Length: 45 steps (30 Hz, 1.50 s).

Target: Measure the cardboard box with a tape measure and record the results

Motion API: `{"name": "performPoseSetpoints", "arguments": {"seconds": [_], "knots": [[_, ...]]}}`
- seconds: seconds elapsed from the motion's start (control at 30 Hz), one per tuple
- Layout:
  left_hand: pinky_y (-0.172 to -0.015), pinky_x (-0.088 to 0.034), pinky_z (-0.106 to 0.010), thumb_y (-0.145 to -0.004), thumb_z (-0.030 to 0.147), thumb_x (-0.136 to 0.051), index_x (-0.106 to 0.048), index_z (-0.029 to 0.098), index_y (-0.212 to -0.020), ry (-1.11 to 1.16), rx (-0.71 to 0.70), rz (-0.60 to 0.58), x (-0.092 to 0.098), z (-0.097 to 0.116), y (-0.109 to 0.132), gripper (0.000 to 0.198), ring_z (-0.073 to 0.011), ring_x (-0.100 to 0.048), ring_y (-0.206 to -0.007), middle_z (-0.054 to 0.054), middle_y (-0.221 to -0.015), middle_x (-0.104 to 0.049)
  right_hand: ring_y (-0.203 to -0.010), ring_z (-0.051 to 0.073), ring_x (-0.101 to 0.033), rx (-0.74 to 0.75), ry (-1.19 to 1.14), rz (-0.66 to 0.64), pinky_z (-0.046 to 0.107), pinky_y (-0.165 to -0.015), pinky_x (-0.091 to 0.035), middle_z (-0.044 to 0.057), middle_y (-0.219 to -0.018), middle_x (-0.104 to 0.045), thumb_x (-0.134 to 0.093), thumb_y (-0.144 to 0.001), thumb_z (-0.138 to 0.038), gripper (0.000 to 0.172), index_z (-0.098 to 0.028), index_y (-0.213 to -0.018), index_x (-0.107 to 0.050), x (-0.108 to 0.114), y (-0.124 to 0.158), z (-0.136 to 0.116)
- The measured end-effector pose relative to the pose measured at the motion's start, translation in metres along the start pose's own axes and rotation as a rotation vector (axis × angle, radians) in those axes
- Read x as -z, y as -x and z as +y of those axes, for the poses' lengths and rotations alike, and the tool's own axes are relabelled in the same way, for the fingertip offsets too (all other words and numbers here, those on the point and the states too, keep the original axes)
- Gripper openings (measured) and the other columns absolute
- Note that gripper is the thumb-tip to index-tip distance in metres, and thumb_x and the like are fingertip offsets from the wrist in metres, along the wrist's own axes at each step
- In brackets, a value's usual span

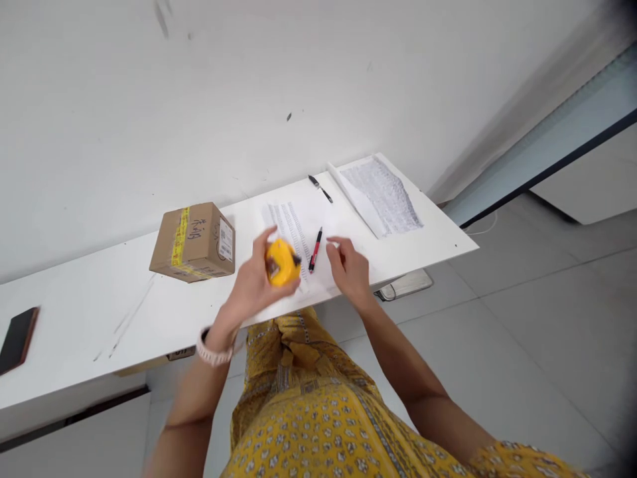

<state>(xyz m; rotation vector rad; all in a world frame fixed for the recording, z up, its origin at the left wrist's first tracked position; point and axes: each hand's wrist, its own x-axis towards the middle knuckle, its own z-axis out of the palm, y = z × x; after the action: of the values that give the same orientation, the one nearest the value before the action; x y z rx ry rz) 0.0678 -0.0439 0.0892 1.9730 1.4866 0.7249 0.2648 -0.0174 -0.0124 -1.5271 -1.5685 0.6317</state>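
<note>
Hands: two of yours, the left hand (255, 277) at 8 o'clock, the right hand (352, 269) at 4
Yellow tape measure (283, 263): you have one, at 8 o'clock
Pens: you have two, a red-and-black pen (315, 251) at the dial's centre, a black pen (314, 181) at 12
Papers: you see two, a printed sheet (283, 216) near the centre, a grey-covered paper (383, 192) at 2
Cardboard box (199, 239): one, at your 9 o'clock
Wristband (215, 357): one, at your 8 o'clock
</note>
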Motion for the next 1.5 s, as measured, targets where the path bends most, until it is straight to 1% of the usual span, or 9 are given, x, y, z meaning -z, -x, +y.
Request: {"name": "performPoseSetpoints", "arguments": {"seconds": [0.13, 0.33, 0.47, 0.57, 0.67, 0.83, 0.97, 1.2, 1.5], "knots": [[-0.08, -0.045, -0.035, -0.078, 0.033, -0.066, -0.031, 0.019, -0.144, -0.413, -0.059, 0.212, -0.023, -0.02, -0.083, 0.076, -0.0238, -0.06, -0.093, -0.01, -0.115, -0.061, -0.08, 0.029, -0.067, -0.101, 0.423, -0.17, 0.034, -0.072, -0.043, 0.01, -0.083, -0.071, -0.045, -0.096, -0.056, 0.054, -0.015, -0.13, -0.052, -0.026, -0.057, 0.009], [-0.094, -0.039, -0.045, -0.081, 0.024, -0.062, -0.037, 0.013, -0.144, -0.759, -0.108, 0.062, -0.064, -0.059, -0.124, 0.068, -0.0319, -0.057, -0.106, -0.016, -0.119, -0.06, -0.092, 0.03, -0.069, 0.035, 0.515, -0.341, 0.038, -0.078, -0.046, 0.015, -0.102, -0.073, -0.044, -0.095, -0.02, 0.031, -0.017, -0.122, -0.06, -0.037, -0.06, 0.015], [-0.106, -0.032, -0.052, -0.085, 0.023, -0.057, -0.036, 0.011, -0.146, -0.784, -0.139, 0.05, -0.072, -0.079, -0.108, 0.065, -0.0343, -0.053, -0.119, -0.02, -0.131, -0.056, -0.082, 0.024, -0.07, -0.037, -0.057, -0.24, 0.038, -0.079, -0.051, 0.008, -0.086, -0.075, -0.044, -0.092, -0.022, 0.03, -0.018, -0.112, -0.066, -0.013, -0.047, 0.033], [-0.116, -0.018, -0.059, -0.086, 0.023, -0.056, -0.032, 0.008, -0.148, -0.785, -0.18, 0.088, -0.079, -0.089, -0.088, 0.068, -0.0391, -0.032, -0.142, -0.024, -0.153, -0.037, -0.088, 0.022, -0.072, -0.127, -0.625, -0.222, 0.039, -0.083, -0.055, 0.006, -0.092, -0.076, -0.05, -0.09, -0.031, 0.03, -0.02, -0.113, -0.065, 0.004, -0.032, 0.042], [-0.118, -0.016, -0.06, -0.088, 0.019, -0.053, -0.03, 0.007, -0.149, -0.736, -0.243, 0.118, -0.093, -0.096, -0.055, 0.066, -0.0367, -0.018, -0.15, -0.024, -0.159, -0.027, -0.098, 0.022, -0.071, -0.127, -0.835, -0.208, 0.041, -0.092, -0.053, 0.006, -0.102, -0.076, -0.065, -0.084, -0.034, 0.033, -0.022, -0.114, -0.063, 0.013, -0.013, 0.044], [-0.114, -0.038, -0.05, -0.094, 0.012, -0.044, -0.048, 0.013, -0.138, -0.552, -0.429, 0.219, -0.129, -0.098, 0.02, 0.045, -0.0273, -0.039, -0.142, -0.017, -0.14, -0.058, -0.071, 0.017, -0.068, -0.16, -0.72, -0.112, 0.035, -0.076, -0.054, 0.001, -0.073, -0.073, -0.066, -0.086, -0.046, 0.026, -0.023, -0.096, -0.059, 0.005, 0.012, 0.037], [-0.109, -0.045, -0.049, -0.094, 0.014, -0.046, -0.052, 0.014, -0.135, -0.469, -0.408, 0.275, -0.149, -0.088, 0.054, 0.041, -0.0263, -0.05, -0.134, -0.016, -0.134, -0.063, -0.05, 0.013, -0.052, -0.173, -0.616, -0.108, 0.028, -0.057, -0.047, -0.004, -0.052, -0.054, -0.042, -0.096, -0.058, 0.043, -0.022, -0.083, -0.061, -0.013, 0.021, 0.035], [-0.105, -0.046, -0.046, -0.095, 0.025, -0.055, -0.063, 0.018, -0.125, -0.584, -0.367, 0.312, -0.161, -0.089, 0.056, 0.033, -0.0277, -0.06, -0.124, -0.013, -0.131, -0.066, -0.083, 0.017, -0.064, -0.072, -0.445, -0.185, 0.031, -0.077, -0.052, 0.004, -0.089, -0.069, -0.06, -0.089, -0.047, 0.028, -0.022, -0.096, -0.068, -0.029, 0.017, 0.034], [-0.108, -0.042, -0.046, -0.097, 0.022, -0.05, -0.049, 0.032, -0.144, -0.62, -0.238, 0.101, -0.164, -0.092, 0.062, 0.048, -0.0262, -0.05, -0.134, -0.003, -0.15, -0.048, -0.06, 0.013, -0.054, -0.079, -0.318, -0.161, 0.027, -0.058, -0.045, -0.001, -0.068, -0.058, -0.062, -0.084, -0.042, 0.021, -0.022, -0.082, -0.054, -0.034, 0.013, 0.035]]}}
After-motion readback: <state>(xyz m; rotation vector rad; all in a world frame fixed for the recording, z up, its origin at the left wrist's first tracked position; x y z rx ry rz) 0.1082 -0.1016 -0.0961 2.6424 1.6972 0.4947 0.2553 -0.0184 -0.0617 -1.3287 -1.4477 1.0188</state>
